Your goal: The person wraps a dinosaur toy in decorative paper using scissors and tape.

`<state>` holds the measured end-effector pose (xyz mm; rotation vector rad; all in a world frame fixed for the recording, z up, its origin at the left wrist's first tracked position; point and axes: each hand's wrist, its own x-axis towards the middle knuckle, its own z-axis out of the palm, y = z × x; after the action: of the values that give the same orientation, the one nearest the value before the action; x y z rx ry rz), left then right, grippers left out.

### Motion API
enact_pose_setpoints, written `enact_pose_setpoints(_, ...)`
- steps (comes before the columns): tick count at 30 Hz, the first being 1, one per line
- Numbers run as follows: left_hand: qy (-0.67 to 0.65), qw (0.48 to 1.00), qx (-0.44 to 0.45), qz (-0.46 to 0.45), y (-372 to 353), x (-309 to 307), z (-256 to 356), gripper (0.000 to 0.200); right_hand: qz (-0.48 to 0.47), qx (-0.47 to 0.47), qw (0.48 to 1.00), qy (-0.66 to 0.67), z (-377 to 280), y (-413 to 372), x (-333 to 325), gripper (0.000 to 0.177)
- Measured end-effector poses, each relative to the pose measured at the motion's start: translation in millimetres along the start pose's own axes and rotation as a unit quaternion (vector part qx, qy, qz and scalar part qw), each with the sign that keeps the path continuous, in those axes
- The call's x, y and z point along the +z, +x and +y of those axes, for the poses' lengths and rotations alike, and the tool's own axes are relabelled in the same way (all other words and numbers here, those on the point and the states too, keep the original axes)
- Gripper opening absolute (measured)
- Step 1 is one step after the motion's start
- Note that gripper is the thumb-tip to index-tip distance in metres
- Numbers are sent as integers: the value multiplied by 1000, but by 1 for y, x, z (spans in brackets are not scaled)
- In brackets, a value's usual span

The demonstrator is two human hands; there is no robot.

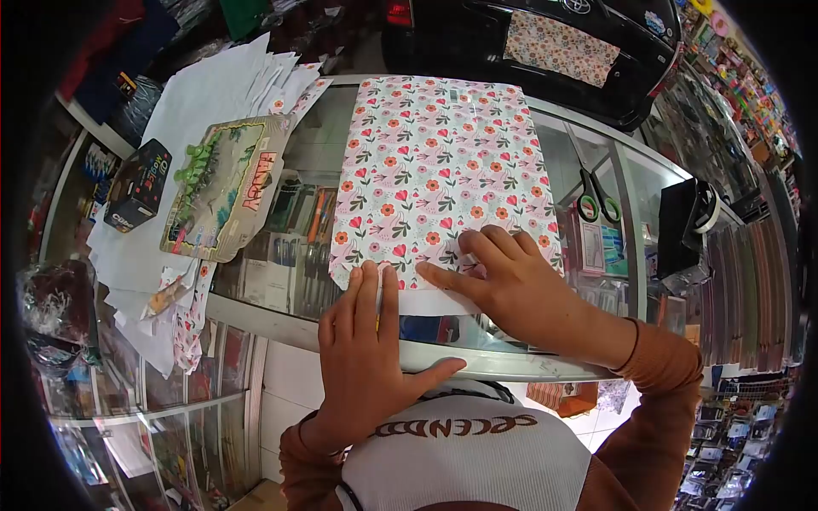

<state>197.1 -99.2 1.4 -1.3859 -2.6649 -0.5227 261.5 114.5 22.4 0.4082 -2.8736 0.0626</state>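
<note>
A sheet of floral-patterned wrapping paper (443, 162) lies flat on the glass counter, printed with flowers, hearts and leaves. A plain white strip (434, 302) runs along its near edge. My left hand (362, 332) rests with straight fingers, their tips on the paper's near left corner and the thumb spread to the right. On the near right part, my right hand (511, 281) presses down with bent fingers, its thumb stretched left along the near edge. Both hands touch the paper, and neither grasps it. Green-handled scissors (596, 200) lie to its right.
White sheets (200, 94) are piled at the left, under a printed card package (226, 187) and a dark box (139, 183). A black case (688, 230) stands at the right. Beyond the counter is a black car-shaped object (477, 51). Goods fill the glass counter (298, 140).
</note>
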Motion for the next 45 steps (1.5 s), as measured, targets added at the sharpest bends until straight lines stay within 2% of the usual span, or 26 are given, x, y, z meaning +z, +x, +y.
enact_pose_setpoints(3,5,1000,0,14,-1,2,0,108,-12,15,999,37,-1,-4,-3,58)
enact_pose_setpoints(9,25,1000,-2,4,1,-1,4,104,-14,20,1000,10,2,-22,-11,64)
enact_pose_setpoints(15,95,995,37,-1,9,-7,10,94,-8,16,996,91,20,-28,-14,54)
enact_pose_setpoints(16,92,995,34,-14,10,-8,10,93,12,20,993,117,24,-30,-15,45)
enact_pose_setpoints(22,68,996,35,-55,18,-20,12,91,48,109,938,327,24,-43,-26,27)
enact_pose_setpoints(27,27,989,146,4,31,-14,8,85,87,64,954,278,31,-43,-9,20)
enact_pose_setpoints(30,-61,992,104,-47,37,-1,6,81,100,60,957,266,31,-42,-4,18)
enact_pose_setpoints(33,29,989,145,-18,33,0,13,81,124,71,946,292,31,-42,0,18)
enact_pose_setpoints(39,24,992,119,-34,33,-4,19,80,132,70,940,308,32,-41,2,18)
enact_pose_setpoints(45,10,993,109,-46,34,-5,19,79,106,128,922,350,37,-34,-1,20)
